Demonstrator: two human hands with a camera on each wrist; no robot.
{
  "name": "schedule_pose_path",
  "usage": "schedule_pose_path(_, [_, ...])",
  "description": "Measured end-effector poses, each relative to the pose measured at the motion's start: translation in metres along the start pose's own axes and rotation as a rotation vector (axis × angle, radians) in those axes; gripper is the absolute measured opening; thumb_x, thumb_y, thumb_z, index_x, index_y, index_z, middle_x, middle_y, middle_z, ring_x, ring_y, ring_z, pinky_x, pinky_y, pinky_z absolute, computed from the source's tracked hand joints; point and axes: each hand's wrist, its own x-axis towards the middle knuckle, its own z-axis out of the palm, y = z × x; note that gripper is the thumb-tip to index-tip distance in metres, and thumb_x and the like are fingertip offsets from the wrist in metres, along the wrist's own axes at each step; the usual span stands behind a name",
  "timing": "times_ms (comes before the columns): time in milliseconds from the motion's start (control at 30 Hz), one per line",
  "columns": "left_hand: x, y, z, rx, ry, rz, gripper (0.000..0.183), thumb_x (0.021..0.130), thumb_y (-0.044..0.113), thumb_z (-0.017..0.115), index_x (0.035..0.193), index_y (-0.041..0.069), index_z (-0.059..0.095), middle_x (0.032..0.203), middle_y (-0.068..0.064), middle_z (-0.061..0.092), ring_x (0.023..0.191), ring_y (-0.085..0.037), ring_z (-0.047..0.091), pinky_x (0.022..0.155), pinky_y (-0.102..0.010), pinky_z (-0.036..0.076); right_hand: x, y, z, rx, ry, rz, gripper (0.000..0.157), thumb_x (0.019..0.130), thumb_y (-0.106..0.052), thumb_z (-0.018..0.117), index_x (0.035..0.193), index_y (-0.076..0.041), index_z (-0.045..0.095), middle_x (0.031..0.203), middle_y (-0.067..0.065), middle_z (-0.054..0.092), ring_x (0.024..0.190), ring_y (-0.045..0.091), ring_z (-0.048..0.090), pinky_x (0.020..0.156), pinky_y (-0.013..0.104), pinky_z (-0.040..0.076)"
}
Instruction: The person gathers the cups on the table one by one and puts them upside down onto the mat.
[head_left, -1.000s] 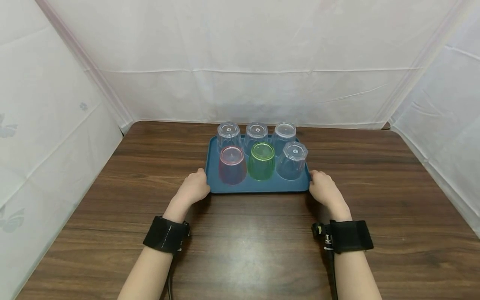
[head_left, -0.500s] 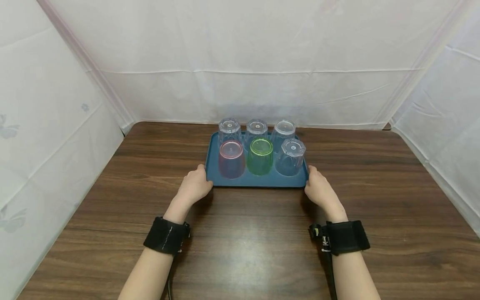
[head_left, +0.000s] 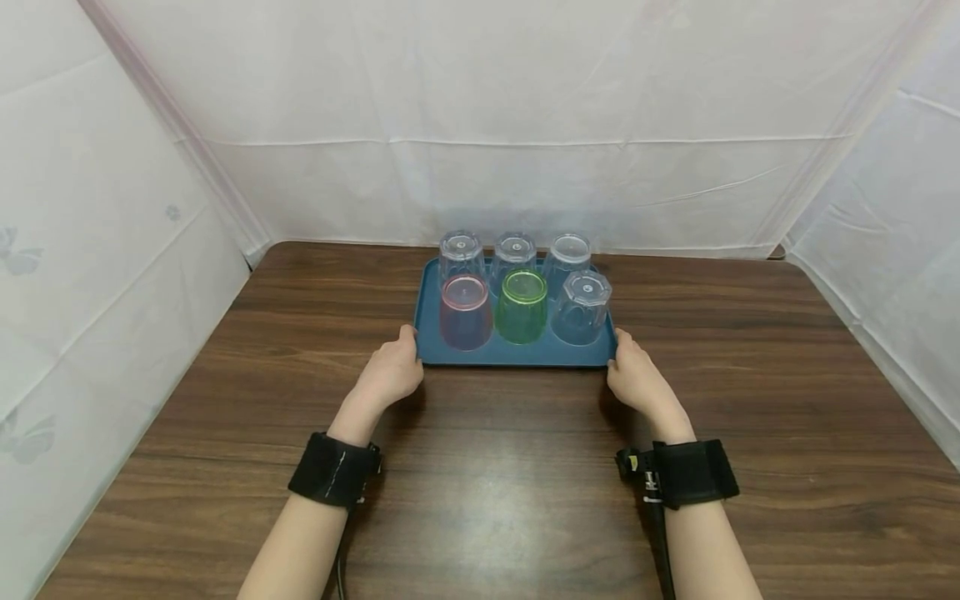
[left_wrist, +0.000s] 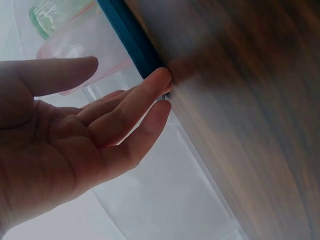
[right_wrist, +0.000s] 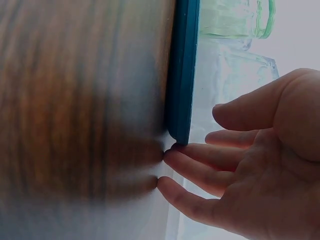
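A blue tray [head_left: 517,357] lies on the table, bearing several upside-down plastic tumblers. In its front row stand a pink tumbler [head_left: 466,318], a green tumbler [head_left: 522,318] and a clear tumbler [head_left: 582,310]; three clear tumblers [head_left: 514,265] make the back row. My left hand [head_left: 390,371] is at the tray's near left corner. Low at the tray edge [left_wrist: 131,40], its fingertips reach down to the wood, thumb held apart. At the near right corner is my right hand [head_left: 640,379], its loosely extended fingers [right_wrist: 202,170] touching table and tray corner.
The dark wood table [head_left: 480,467] meets a white curtain [head_left: 517,192] close behind the tray, with more curtain on both sides. Each wrist wears a black band [head_left: 335,469] with a cable running back toward me.
The tray and its tumblers have slid a little away from me toward the back curtain. Both hands stay at its near corners; the right one has shifted slightly inward.
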Motion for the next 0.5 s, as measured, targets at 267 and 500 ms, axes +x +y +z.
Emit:
schedule_pose_path(267, [0.004, 0.004, 0.003, 0.001, -0.069, -0.049, 0.065, 0.091, 0.022, 0.049, 0.138, -0.009, 0.016, 0.117, -0.032, 0.052, 0.093, -0.036, 0.058, 0.077, -0.046, 0.047, -0.001, 0.000, 0.000, 0.013, -0.018, 0.019, 0.054, 0.095, -0.006, 0.033, 0.136, 0.018, 0.008, 0.138, 0.041, 0.019, 0.126, 0.049, 0.021, 0.100, 0.056, 0.026])
schedule_pose_path(500, [0.000, 0.011, -0.005, 0.102, 0.014, -0.048, 0.062, 0.092, 0.030, 0.048, 0.133, -0.011, 0.026, 0.120, -0.030, 0.049, 0.103, -0.041, 0.052, 0.086, -0.052, 0.041, -0.006, 0.006, -0.016, 0.007, 0.111, 0.016, 0.056, 0.095, -0.012, 0.035, 0.137, 0.018, 0.010, 0.138, 0.041, 0.019, 0.124, 0.052, 0.021, 0.099, 0.060, 0.023])
